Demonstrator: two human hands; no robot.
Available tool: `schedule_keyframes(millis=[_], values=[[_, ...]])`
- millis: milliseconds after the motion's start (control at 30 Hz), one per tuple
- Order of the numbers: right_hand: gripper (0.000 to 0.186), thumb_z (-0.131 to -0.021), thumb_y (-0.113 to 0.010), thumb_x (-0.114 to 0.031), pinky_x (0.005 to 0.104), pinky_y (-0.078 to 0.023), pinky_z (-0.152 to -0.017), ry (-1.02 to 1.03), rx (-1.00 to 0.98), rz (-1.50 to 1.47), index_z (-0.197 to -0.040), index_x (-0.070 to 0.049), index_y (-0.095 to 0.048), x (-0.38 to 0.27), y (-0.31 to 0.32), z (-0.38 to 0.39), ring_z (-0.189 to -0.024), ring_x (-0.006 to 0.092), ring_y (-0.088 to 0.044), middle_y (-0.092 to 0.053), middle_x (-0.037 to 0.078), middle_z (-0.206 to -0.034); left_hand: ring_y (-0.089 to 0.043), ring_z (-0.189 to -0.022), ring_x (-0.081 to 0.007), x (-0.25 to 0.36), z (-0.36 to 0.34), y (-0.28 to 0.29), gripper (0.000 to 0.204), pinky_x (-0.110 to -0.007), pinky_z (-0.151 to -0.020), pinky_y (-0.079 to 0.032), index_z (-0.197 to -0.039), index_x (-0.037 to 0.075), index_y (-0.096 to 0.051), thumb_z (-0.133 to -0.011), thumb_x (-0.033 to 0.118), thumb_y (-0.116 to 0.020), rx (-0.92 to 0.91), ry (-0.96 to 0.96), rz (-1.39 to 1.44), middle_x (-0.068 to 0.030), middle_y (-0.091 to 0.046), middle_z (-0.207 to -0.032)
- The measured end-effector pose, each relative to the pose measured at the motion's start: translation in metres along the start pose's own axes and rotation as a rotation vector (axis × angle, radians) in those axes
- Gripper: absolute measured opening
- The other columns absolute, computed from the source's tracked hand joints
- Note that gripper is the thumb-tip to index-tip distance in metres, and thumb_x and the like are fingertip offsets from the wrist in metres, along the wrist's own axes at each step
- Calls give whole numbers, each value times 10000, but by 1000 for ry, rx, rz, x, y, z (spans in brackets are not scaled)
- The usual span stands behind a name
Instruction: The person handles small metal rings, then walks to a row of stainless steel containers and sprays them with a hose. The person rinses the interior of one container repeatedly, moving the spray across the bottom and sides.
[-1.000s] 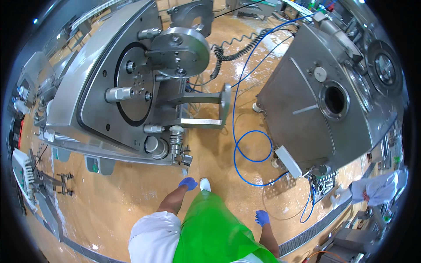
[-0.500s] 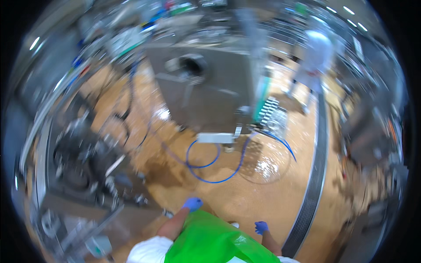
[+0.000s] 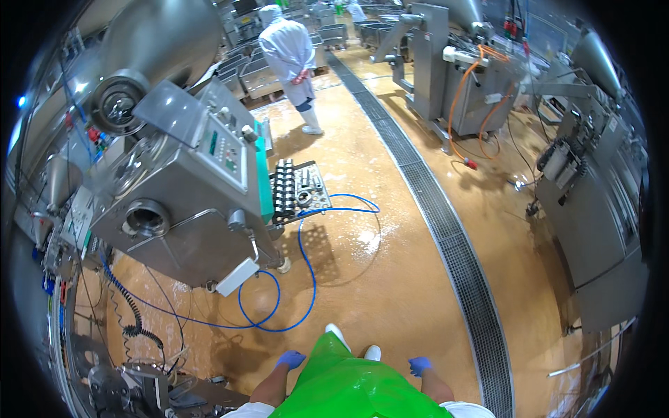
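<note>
My blue-gloved left hand [image 3: 290, 359] hangs beside my green apron [image 3: 355, 390], its fingers loosely apart and empty. My blue-gloved right hand [image 3: 420, 366] hangs at the other side with slightly curled, empty fingers. My white boots [image 3: 373, 353] are on the tan floor below. A steel machine [image 3: 181, 237] with a control panel [image 3: 223, 150] and round port [image 3: 146, 217] stands ahead at the left, a tray of metal parts [image 3: 308, 188] at its right side.
A blue hose [image 3: 306, 279] loops on the floor. A long drain grate [image 3: 446, 233] runs past my right side. A co-worker in white [image 3: 286, 56] stands beyond the machine. Steel equipment [image 3: 585, 223] lines the right, with an orange cable [image 3: 454, 125]; dark coiled cable [image 3: 136, 320] lies left.
My view has swung to the right: the large open machine has left the centre, the tray machine is now at left, and the drain and co-worker are ahead. Both hands still hang low.
</note>
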State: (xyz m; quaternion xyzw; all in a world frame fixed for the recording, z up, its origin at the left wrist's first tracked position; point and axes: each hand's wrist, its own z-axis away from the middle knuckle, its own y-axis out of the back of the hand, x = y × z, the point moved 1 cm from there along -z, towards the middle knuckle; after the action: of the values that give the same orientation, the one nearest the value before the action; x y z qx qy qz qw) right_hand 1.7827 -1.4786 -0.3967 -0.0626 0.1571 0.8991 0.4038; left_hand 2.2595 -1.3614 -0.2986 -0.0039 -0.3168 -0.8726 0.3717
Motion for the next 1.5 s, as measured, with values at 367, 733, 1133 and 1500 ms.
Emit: schedule_keyframes(millis=[367, 733, 1133, 1500], values=[[267, -824, -552, -280, 307, -416, -420, -112, 62, -216, -999, -79, -545, -52, 56, 17, -513, 185, -543, -584, 78, -741, -619, -785, -306, 155, -129, 72, 356, -403, -715, -472, -867, 70, -664, -741, 354, -491, -28, -207, 82, -172, -642, -865], [315, -830, -564, -280, 259, -407, -428, 229, 299, -287, -1050, -55, -543, -291, 189, 21, -533, 144, -550, -575, 68, -766, -554, -1034, -324, 218, -229, 193, 417, -414, -866, -442, -1004, 62, -640, -749, 362, -502, -101, -19, 22, -190, -580, -1094], [325, -824, -535, -304, 326, -443, -465, -76, 70, -83, -1018, -44, -557, -342, 241, -62, -567, 190, -578, -580, 87, -741, -552, -1001, -340, 318, -291, 273, 401, -419, -870, -428, -969, 49, -638, -788, 347, -441, 5, -170, 224, -190, -579, -1079], [284, -837, -479, -333, 338, -365, -349, 137, 5, -12, -711, -80, -504, -503, 427, -185, -416, 189, -466, -471, 64, -576, -553, -1013, -335, 346, -301, 254, 401, -410, -854, -433, -988, 68, -647, -822, 347, -411, -15, 169, 127, -181, -579, -1097]])
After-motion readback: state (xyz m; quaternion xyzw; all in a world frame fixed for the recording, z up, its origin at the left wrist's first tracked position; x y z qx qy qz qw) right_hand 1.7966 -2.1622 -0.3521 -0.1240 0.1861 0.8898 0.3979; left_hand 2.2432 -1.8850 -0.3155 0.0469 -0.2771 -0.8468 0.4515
